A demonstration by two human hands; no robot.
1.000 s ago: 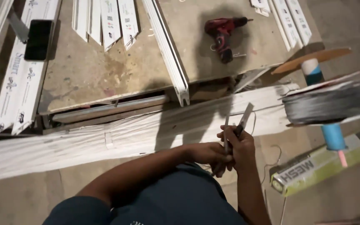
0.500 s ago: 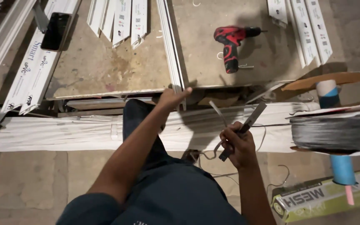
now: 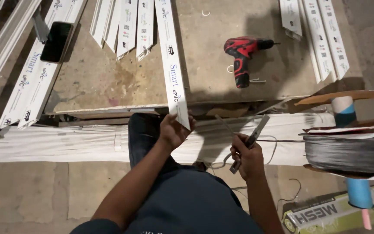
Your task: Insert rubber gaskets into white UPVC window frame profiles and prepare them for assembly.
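Observation:
My left hand point(image 3: 174, 128) grips the near end of a long white plastic profile strip point(image 3: 169, 56) that lies on a plywood board point(image 3: 208, 82) and sticks out over its near edge. My right hand point(image 3: 246, 158) is closed around a grey metal hand tool point(image 3: 253, 139), whose jaws point up and to the right. A thin wire point(image 3: 278, 141) loops near that hand. My dark-trousered knee point(image 3: 143, 134) rests against a white wrapped bundle point(image 3: 57, 143) below the board.
A red and black cordless drill point(image 3: 241, 54) lies on the board. More white profile strips point(image 3: 122, 26) lie at the top left and top right point(image 3: 321, 34). A black phone point(image 3: 56, 41) rests on strips at left. A spool of grey mesh point(image 3: 347, 149) stands at right above a green box point(image 3: 325, 212).
My left hand has left my right hand, reached up to the board's edge and closed on the end of the white strip. My right hand kept the tool.

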